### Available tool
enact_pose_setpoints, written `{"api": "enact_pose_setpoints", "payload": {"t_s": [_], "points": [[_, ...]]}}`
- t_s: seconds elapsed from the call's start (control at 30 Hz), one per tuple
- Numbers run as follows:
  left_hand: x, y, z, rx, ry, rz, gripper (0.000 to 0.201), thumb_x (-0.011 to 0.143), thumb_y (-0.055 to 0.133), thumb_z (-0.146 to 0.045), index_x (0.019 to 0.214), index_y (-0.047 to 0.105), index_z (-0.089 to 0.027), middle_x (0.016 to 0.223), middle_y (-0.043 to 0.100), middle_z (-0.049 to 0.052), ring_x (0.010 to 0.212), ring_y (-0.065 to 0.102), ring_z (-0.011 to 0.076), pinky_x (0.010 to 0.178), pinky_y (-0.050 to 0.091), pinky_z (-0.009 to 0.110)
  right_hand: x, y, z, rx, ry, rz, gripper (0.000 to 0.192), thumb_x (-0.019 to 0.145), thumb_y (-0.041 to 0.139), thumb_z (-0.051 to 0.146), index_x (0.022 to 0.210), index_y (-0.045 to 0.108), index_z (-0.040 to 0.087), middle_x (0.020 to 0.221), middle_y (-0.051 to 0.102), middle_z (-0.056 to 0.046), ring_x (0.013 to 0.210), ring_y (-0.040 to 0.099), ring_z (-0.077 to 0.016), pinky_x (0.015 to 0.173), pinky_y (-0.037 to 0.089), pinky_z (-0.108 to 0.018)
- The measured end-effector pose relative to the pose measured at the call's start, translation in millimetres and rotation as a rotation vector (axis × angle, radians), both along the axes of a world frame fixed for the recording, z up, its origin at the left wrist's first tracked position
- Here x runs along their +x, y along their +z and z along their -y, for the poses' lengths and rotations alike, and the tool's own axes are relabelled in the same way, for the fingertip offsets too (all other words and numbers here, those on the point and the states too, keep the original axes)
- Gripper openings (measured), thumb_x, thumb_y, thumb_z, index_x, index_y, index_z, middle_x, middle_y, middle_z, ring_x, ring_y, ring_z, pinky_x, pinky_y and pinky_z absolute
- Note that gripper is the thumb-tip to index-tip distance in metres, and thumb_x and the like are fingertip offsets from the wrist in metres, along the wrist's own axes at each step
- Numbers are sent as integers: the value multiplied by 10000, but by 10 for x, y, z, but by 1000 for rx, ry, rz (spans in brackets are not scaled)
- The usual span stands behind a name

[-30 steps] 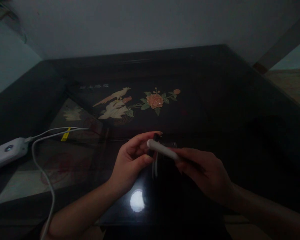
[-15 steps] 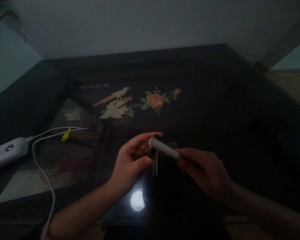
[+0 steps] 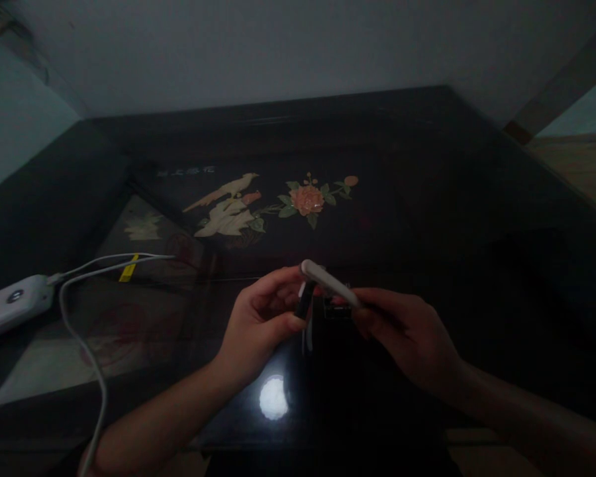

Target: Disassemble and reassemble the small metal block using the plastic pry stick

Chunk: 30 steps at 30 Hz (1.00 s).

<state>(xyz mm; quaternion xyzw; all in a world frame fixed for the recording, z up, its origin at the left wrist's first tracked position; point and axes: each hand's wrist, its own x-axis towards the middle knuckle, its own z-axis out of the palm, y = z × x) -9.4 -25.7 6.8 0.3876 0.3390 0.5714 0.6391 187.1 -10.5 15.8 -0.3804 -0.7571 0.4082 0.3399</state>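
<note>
- Since the preceding frame, the far end of the slim white item (image 3: 332, 285) has risen towards the top of the small black item (image 3: 304, 302); both hands remain nearly in place.
- Right hand (image 3: 417, 334): pinching the white item's near end between thumb and fingers. From that pinch the item extends, tilted, towards 10 o'clock, its far end at the left index fingertip; contact there cannot be confirmed.
- Left hand (image 3: 251, 319): grasping the black item between thumb and fingers, at 9 o'clock from the right pinch.
- Glossy dark tabletop (image 3: 427, 218): flower inlay (image 3: 307, 199) at 12 o'clock from the hands; white box-shaped device (image 3: 16, 302) at 9 o'clock.
</note>
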Motion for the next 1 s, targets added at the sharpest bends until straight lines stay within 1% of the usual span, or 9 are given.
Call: {"api": "enact_pose_setpoints", "payload": {"t_s": [0.07, 0.2, 0.33, 0.5, 0.63, 0.7, 0.8, 0.93, 1.0], "points": [[-2, -3, 0, -6, -11, -2, 373, 662, 843, -273, 1021, 745, -258, 851, 744, 4, 751, 676, 114, 716, 531, 168, 4, -6, 6, -7, 7, 2, 216, 911, 499, 219, 990, 696, 178, 712, 695, -3, 505, 561, -95, 486, 451, -185], [-7, 3, -3, -3, -34, -32, 371, 693, 822, -272, 1053, 735, -251, 912, 750, 21, 797, 682, 122, 734, 530, 170, 12, -27, 11, 23, 120, -16, 207, 919, 509, 236, 998, 693, 181, 741, 706, -7, 558, 596, -100, 522, 468, -184], [-5, 6, 3, -18, -18, 7, 369, 661, 844, -278, 1016, 746, -258, 890, 754, 11, 798, 691, 130, 756, 538, 185, 14, -35, 4, 4, -4, -15, 211, 922, 506, 228, 1007, 690, 167, 727, 699, -5, 527, 574, -93, 492, 446, -181], [-6, -7, 14, -23, -11, -66, 410, 675, 832, -301, 1065, 732, -223, 920, 751, 55, 818, 691, 171, 742, 553, 234, 17, -23, 16, 46, 117, -7, 205, 923, 506, 244, 975, 694, 179, 708, 690, -3, 543, 582, -99, 502, 453, -184], [7, 12, 3, -21, 6, -8, 389, 636, 857, -286, 1008, 751, -246, 815, 740, 16, 721, 680, 141, 734, 559, 233, 15, -20, 5, 0, -6, -1, 217, 923, 498, 240, 998, 691, 176, 694, 683, -1, 501, 557, -98, 482, 444, -192], [8, 25, -6, -13, -30, 10, 371, 658, 845, -261, 1016, 749, -251, 799, 737, 4, 689, 670, 115, 723, 553, 201, 12, -20, 1, 20, 32, -11, 222, 925, 497, 251, 1003, 692, 179, 705, 688, -7, 513, 566, -102, 491, 450, -193], [0, 30, -9, -9, -64, 9, 365, 704, 816, -239, 1060, 736, -248, 881, 749, 11, 750, 677, 101, 725, 537, 151, 13, -11, 2, 38, 110, -6, 216, 929, 505, 272, 970, 698, 184, 710, 692, -9, 534, 579, -104, 499, 452, -189], [-6, 14, 5, -14, -56, 46, 364, 667, 843, -220, 1012, 750, -288, 867, 749, -23, 767, 683, 86, 754, 531, 134, 25, 2, 1, -5, 20, 5, 209, 925, 502, 228, 998, 692, 182, 732, 698, 1, 532, 580, -95, 499, 449, -180], [-7, 8, 8, -9, -68, 39, 368, 673, 839, -224, 1023, 745, -282, 876, 748, -19, 774, 683, 89, 749, 532, 133, 30, -2, 2, 18, 68, -8, 201, 925, 507, 233, 1000, 688, 189, 743, 700, 3, 542, 586, -93, 507, 452, -177]]}}
